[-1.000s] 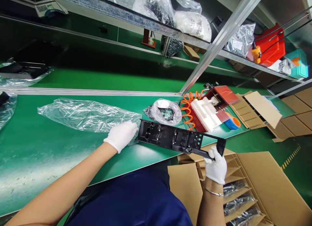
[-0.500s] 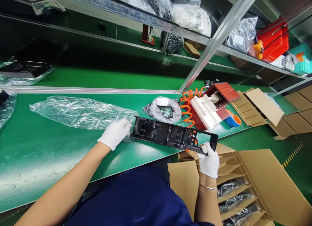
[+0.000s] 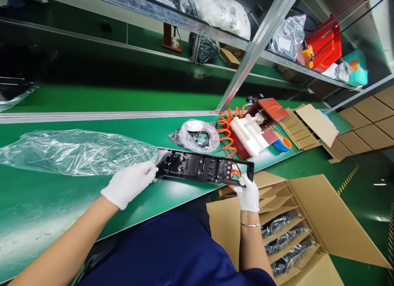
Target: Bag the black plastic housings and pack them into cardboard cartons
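A long black plastic panel (image 3: 192, 167), its ribbed inner side facing up, is held over the front of the green bench. My right hand (image 3: 248, 195), in a white glove, grips its right end, beside the rectangular opening there. A clear plastic bag (image 3: 80, 152) lies flat to the left. My left hand (image 3: 131, 183), gloved too, is closed on the bag's mouth, right by the panel's left end. That end appears to be just inside the mouth. The left fingertips are partly hidden by film and glove.
Behind the panel lies a bag of small black parts (image 3: 200, 136). A red-and-white fixture (image 3: 250, 132) with a coiled orange hose (image 3: 226, 132) stands to its right, near a blue-orange tape roll (image 3: 281, 142). An open carton (image 3: 308, 208) with dividers holds several bagged black pieces below right.
The panel and my right hand have shifted left in view, and the bag's mouth now meets the panel's left end. The whole scene has also slid left.
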Demonstrator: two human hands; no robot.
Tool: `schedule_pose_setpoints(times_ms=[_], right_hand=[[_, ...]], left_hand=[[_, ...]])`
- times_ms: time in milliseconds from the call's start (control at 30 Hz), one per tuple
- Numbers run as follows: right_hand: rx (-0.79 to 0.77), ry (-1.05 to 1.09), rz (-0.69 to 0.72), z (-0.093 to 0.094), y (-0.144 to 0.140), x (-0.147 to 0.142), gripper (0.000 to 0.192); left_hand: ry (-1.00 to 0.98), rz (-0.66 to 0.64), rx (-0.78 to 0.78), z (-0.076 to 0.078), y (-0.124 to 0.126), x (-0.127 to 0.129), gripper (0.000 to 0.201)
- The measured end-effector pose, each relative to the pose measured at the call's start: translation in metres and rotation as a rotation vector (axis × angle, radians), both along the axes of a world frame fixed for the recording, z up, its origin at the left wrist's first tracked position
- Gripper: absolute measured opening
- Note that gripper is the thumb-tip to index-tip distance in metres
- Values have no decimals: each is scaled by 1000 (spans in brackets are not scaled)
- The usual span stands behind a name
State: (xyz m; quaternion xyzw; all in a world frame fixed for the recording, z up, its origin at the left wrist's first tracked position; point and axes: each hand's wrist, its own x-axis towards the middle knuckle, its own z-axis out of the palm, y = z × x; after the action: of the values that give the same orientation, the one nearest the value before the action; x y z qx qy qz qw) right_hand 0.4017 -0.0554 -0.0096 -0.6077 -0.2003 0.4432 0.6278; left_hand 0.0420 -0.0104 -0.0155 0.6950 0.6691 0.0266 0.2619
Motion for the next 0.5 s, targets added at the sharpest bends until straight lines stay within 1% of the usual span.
schedule_pose_setpoints(times_ms=[33, 100, 167, 200, 267, 367, 433, 500], right_hand=[[4, 9, 15, 0, 0, -3, 46], [-6, 21, 45, 0, 0, -11, 45], [-13, 26, 74, 0, 0, -18, 43], [-14, 32, 84, 0, 0, -20, 42], [-7, 46, 83, -1, 0, -22, 41], [-10, 69, 46, -2, -1, -23, 41], [-13, 80, 29, -2, -1, -26, 42], [-20, 92, 44, -3, -1, -33, 44]], left_hand=[[-30, 21, 13, 0, 1, 1, 34], [-70, 107, 57, 2, 5, 4, 34], [-59, 180, 94, 6, 8, 9, 35], [-38, 187, 97, 8, 8, 11, 35], [20, 151, 91, 11, 5, 13, 37], [90, 77, 58, 13, -4, 13, 37], [92, 13, 37, 13, -7, 13, 35], [75, -25, 59, 16, -4, 15, 34]])
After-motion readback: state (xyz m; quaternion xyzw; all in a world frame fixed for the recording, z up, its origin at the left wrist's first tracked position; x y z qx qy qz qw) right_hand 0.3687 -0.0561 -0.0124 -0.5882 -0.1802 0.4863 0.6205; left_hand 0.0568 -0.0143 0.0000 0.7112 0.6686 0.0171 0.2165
